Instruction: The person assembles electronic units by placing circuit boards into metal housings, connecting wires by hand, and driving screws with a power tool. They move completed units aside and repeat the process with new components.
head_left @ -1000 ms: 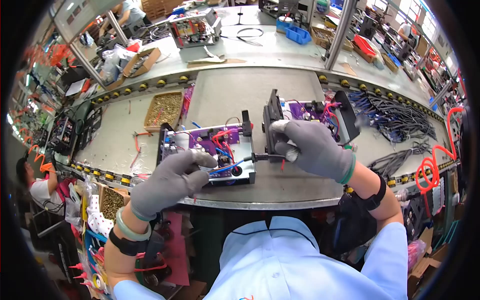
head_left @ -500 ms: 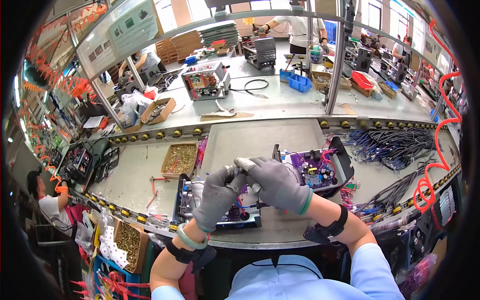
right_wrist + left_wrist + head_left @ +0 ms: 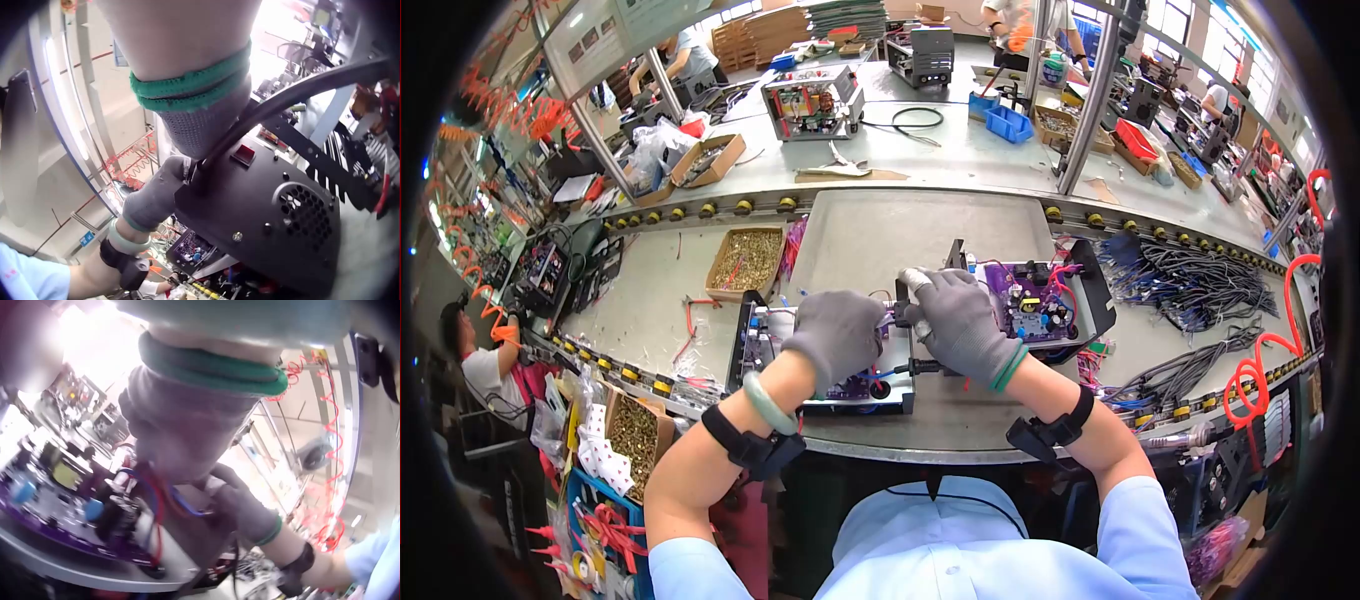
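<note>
Both hands wear grey gloves and meet over an open-topped power unit [image 3: 897, 358] with a purple circuit board. My left hand [image 3: 838, 338] is curled above that board, fingertips hidden in the head view. In the left wrist view, a red wire [image 3: 159, 515] and a blue wire [image 3: 186, 505] rise under the left hand. My right hand [image 3: 960, 325] grips the top of the unit's black end panel [image 3: 250, 206]. This panel carries a red switch [image 3: 243, 155], a round vent and a thick black cord [image 3: 275, 94].
A second open unit [image 3: 1040, 305] stands close on the right. Bundled dark cables [image 3: 1190, 280] lie beyond it. A box of small brass-coloured parts [image 3: 745, 258] sits back left, near red-handled pliers [image 3: 690, 325]. A roller rail [image 3: 710, 210] runs behind.
The hands came together over the left unit, were raised touching half a second ago, and are now lower at its end panel. The left hand has curled. The head view has shifted.
</note>
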{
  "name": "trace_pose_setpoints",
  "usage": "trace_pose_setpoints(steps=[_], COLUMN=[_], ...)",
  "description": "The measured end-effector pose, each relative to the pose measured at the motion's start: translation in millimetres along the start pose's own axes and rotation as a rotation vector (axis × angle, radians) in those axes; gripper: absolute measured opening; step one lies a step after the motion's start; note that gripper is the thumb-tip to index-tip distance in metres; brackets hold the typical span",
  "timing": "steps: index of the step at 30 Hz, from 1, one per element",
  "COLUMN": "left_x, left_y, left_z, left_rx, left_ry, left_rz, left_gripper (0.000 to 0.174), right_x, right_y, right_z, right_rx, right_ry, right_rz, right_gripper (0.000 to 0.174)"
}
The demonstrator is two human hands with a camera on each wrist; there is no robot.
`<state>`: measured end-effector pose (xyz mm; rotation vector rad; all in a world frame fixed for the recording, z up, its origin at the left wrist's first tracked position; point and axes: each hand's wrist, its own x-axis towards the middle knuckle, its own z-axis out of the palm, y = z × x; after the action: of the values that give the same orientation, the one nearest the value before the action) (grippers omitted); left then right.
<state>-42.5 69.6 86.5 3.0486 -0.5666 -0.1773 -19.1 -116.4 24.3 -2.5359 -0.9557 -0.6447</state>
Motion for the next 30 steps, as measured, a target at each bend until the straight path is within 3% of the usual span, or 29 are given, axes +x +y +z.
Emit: trace_pose_setpoints(steps=[3, 7, 8, 15, 21, 29, 30], left_x=[1.0, -1.2, 0.1, -3.3, 1.6, 7.8, 3.3], left_y=[4.8, -2.3, -4.7, -7.2, -16.7, -13.2, -8.4], left_z=[-8.8, 10.4, 18.4, 26.0, 43.4, 41.3, 37.9], left_rx=[0.062, -0.058, -0.046, -0.052, -0.128, -0.069, -0.017], left_ry=[-0.143, 0.010, 0.069, 0.147, 0.337, 0.277, 0.249], left_rz=[-0.031, -0.066, -0.049, 0.026, 0.114, 0.218, 0.168], left_gripper=[0.015, 0.015, 0.014, 0.007, 0.015, 0.005, 0.004], right_x=[-0.4, -1.1, -2.5, -3.3, -1.9, -1.9, -3.1], right_y=[0.7, -0.1, 0.8, 2.6, 0.4, -1.4, -1.2], right_z=[-2.0, -3.5, 1.1, 0.6, 5.2, 7.9, 1.9], right_rx=[0.033, 0.117, 0.132, 0.093, 0.109, 0.190, 0.165], right_ry=[-0.134, -0.115, -0.036, -0.079, 0.011, 0.078, 0.002], right_rz=[0.070, 0.075, 0.051, 0.057, 0.027, -0.040, -0.022], right_gripper=[0.049, 0.043, 0.040, 0.047, 0.046, 0.054, 0.053])
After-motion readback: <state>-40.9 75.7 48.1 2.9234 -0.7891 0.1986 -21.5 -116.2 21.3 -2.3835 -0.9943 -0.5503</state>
